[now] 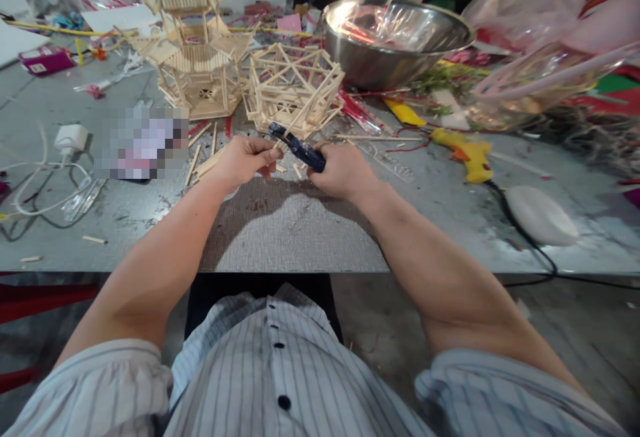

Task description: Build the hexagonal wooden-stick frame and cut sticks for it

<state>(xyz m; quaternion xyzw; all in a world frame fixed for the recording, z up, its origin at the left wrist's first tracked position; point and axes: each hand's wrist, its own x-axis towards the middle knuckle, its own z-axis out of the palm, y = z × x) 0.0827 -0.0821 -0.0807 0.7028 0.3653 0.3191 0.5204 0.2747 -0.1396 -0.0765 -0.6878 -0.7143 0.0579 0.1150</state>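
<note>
Two bare forearms [173,237] reach from a striped shirt [245,377] over the grey surface [300,230]. The left hand [250,160] has its grip pinched on a thin wooden stick [301,115]; the right hand [344,171] has its grip wrapped round a dark blue pliers-like tool [304,151], whose head meets the stick. Loose sticks [207,165] lie beside the left hand, a yellow glue gun [470,151] off to the right. Just beyond, an open stick frame [261,83] stands between a roofed stick tower [203,58] and a steel bowl [390,60].

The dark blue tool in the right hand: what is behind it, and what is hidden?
Behind the dark blue tool stands an open frame of wooden sticks. The tool covers some of the frame's near base and tabletop.
</note>
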